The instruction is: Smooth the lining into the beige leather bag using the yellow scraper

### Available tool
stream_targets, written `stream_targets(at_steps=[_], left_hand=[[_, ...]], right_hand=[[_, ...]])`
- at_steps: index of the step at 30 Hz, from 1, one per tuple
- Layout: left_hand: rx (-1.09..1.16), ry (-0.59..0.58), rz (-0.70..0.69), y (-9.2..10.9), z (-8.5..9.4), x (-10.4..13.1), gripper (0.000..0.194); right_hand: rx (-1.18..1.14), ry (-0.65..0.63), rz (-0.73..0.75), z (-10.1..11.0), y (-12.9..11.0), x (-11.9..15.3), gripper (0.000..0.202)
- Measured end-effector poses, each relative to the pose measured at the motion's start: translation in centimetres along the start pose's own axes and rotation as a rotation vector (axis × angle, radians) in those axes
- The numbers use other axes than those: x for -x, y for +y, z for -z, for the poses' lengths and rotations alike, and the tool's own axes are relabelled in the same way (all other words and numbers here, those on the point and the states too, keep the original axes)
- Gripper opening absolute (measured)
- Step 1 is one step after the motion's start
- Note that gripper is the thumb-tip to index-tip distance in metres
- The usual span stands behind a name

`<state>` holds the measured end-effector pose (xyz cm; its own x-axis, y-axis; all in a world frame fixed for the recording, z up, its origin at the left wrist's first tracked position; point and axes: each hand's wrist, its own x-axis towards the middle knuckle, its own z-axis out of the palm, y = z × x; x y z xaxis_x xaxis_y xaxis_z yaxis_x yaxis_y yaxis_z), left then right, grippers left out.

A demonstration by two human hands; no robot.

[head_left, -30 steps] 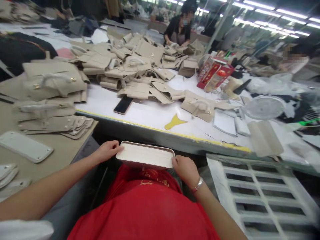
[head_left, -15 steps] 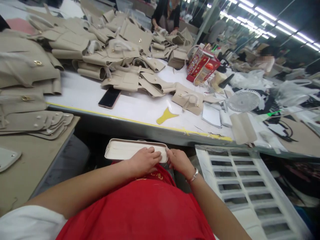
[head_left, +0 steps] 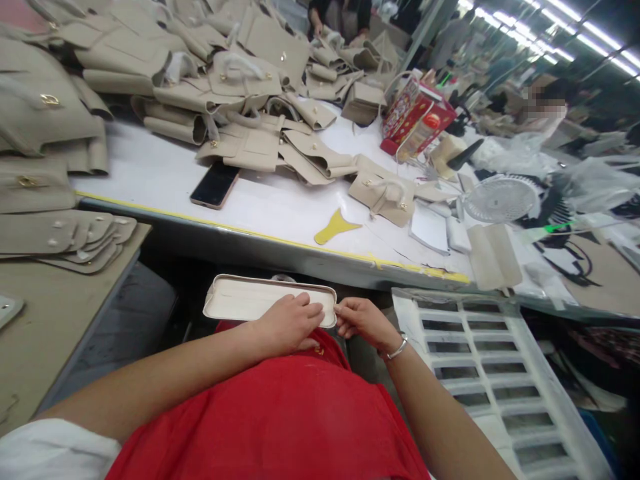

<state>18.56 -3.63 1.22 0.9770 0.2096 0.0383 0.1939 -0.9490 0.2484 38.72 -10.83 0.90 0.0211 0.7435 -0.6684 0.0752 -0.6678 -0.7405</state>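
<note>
A long cream bag piece (head_left: 250, 300), shallow and rectangular with a raised, darker-edged rim, lies across my lap below the table edge. My left hand (head_left: 293, 319) grips its right part, fingers curled over the inner face and thumb at the near edge. At the right end my right hand (head_left: 363, 321) pinches the rim at the corner between thumb and forefinger; its other fingers are curled in. A bracelet (head_left: 399, 347) circles the right wrist. The underside of the piece is hidden.
On the white table (head_left: 280, 217) are a phone (head_left: 215, 185), a yellow template (head_left: 336, 227) and a heap of beige bags (head_left: 245, 87). A red box (head_left: 417, 117) stands behind. A slatted white rack (head_left: 493, 360) is at my right, stacked flaps (head_left: 65, 233) at my left. A person works across the table.
The view has tilted down and shifted slightly. The right hand still pinches the piece's corner, its fingers slightly rearranged; the left hand keeps its place on it.
</note>
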Motion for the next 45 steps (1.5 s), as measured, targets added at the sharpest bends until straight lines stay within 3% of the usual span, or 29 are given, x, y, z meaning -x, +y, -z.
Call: stream_targets(at_steps=[8,10,12,13,15,17,19,20,24,32,38,45], left_hand=[[0.042,-0.022,0.025,0.4,0.3,-0.4,0.056],[0.151,0.034,0.002,0.1,0.9,0.4,0.059],[0.325,0.182,0.047,-0.8,1.6,2.3,0.059],[0.412,0.304,0.14,-1.6,1.9,3.7,0.054],[0.555,0.58,0.459,-3.5,2.3,7.2,0.038],[0.675,0.722,0.826,-5.7,1.9,10.7,0.028],[0.899,0.617,1.026,-7.7,1.0,13.4,0.032],[1.035,0.531,1.06,-8.5,0.4,14.3,0.035],[1.453,0.309,1.006,-10.2,-1.1,15.3,0.041],[1.495,-0.094,1.045,-11.5,1.4,14.0,0.043],[1.472,-0.159,1.073,-11.8,1.9,13.0,0.043],[1.178,0.009,1.027,-9.9,0.0,13.8,0.042]], right_hand=[[0.354,0.164,0.04,-1.4,-1.1,-0.1,0.034],[0.443,0.154,0.041,-1.4,-1.3,0.1,0.035],[0.466,0.106,-0.009,-1.2,-1.5,0.1,0.038],[0.456,0.07,-0.052,-1.1,-1.5,0.0,0.04],[0.424,-0.003,-0.137,-0.8,-1.7,-0.1,0.042],[0.397,-0.068,-0.173,-0.4,-2.0,-0.2,0.044],[0.379,-0.125,-0.177,0.0,-2.2,-0.4,0.046],[0.377,-0.149,-0.185,0.1,-2.4,-0.5,0.047],[0.379,-0.197,-0.236,0.6,-2.9,-0.9,0.049],[0.34,-0.197,-0.333,0.4,-3.4,-1.3,0.048],[0.332,-0.194,-0.394,0.5,-4.4,-2.3,0.044],[0.243,-0.131,-0.246,0.6,-2.7,-1.6,0.04]])
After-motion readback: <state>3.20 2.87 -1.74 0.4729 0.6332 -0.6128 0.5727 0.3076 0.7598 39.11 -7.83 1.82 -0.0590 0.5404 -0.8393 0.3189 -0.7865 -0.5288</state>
